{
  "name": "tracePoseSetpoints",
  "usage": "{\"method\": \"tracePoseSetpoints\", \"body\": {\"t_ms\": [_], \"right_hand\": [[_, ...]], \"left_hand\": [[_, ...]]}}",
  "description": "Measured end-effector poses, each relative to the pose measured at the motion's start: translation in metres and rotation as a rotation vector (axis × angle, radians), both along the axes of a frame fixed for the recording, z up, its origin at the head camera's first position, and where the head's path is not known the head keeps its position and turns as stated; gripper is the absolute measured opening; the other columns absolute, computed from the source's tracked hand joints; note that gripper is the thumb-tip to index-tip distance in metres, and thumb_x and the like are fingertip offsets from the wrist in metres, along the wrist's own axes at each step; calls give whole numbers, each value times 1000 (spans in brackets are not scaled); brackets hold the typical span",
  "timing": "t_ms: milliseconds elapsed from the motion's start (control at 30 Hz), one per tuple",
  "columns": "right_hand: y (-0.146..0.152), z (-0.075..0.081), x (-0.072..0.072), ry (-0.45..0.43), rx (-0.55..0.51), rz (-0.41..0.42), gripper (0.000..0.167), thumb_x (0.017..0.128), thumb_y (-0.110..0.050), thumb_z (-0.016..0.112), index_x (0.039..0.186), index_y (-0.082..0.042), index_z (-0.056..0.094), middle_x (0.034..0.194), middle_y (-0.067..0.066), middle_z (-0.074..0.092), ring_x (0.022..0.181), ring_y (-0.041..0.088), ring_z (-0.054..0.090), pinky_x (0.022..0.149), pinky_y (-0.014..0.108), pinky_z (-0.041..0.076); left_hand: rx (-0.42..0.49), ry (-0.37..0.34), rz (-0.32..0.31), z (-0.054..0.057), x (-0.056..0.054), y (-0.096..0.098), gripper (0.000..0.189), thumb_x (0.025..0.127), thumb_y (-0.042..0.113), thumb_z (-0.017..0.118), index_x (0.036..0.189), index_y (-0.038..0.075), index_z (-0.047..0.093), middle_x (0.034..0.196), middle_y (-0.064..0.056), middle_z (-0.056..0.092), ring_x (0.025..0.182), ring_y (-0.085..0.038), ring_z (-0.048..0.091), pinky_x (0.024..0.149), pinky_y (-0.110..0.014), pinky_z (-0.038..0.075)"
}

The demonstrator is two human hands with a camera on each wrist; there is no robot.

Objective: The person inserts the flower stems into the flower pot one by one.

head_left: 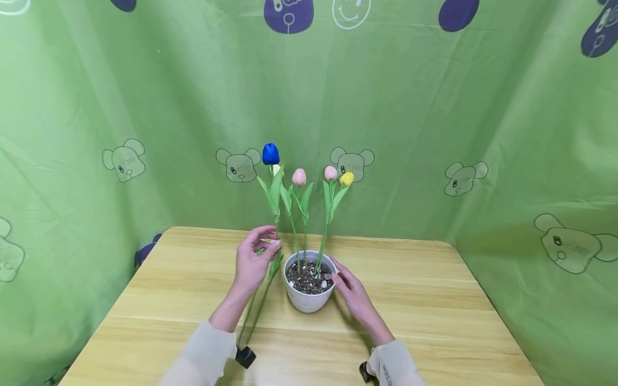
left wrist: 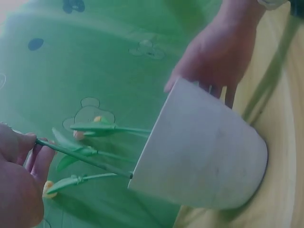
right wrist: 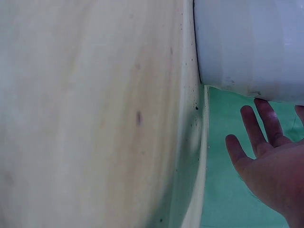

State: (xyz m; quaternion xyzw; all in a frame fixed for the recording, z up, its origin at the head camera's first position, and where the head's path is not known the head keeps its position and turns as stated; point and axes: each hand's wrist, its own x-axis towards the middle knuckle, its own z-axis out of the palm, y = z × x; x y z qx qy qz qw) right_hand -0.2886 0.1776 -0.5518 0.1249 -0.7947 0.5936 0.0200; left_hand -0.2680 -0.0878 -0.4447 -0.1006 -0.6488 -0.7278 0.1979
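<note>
My left hand pinches the green stem of an artificial blue tulip, held upright left of a white flowerpot. In the left wrist view the lower end of that stem reaches the pot's rim. Several artificial tulips stand in the pot's dark soil, including two pink tulips and a yellow tulip. A pale tulip shows partly behind the blue one. My right hand touches the pot's right side at the rim, its fingers extended, as the right wrist view also shows.
More tulip stems with green leaves lie on the wooden table left of the pot, partly hidden by my left hand. A green curtain with printed bear heads hangs around the table's back and sides.
</note>
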Motion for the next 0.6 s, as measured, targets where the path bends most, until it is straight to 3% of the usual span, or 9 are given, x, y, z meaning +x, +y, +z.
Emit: {"method": "tracePoseSetpoints", "body": {"t_ms": [100, 300, 600], "right_hand": [[0, 1, 0, -4, -1, -2, 50, 108, -31, 54, 156, -19, 46, 158, 18, 48, 138, 39, 54, 120, 55, 40], [-1, 8, 3, -9, 7, 7, 51, 109, -28, 54, 156, -14, 45, 158, 22, 46, 139, 43, 52, 120, 56, 40], [-1, 0, 0, 11, 9, -5, 50, 108, -30, 54, 156, -16, 46, 159, 20, 46, 140, 42, 51, 121, 56, 39]], "left_hand": [[10, 14, -10, 3, -2, 8, 38, 90, -9, 71, 127, -2, 65, 115, -31, 64, 80, -9, 66, 73, -29, 67], [20, 24, -25, 2, -10, 20, 38, 90, -5, 73, 127, -1, 66, 113, -23, 67, 82, -9, 67, 79, -43, 67], [-2, 59, -31, -3, -19, 36, 39, 89, -8, 73, 127, -5, 64, 112, -24, 68, 84, -9, 68, 76, -30, 67]]}}
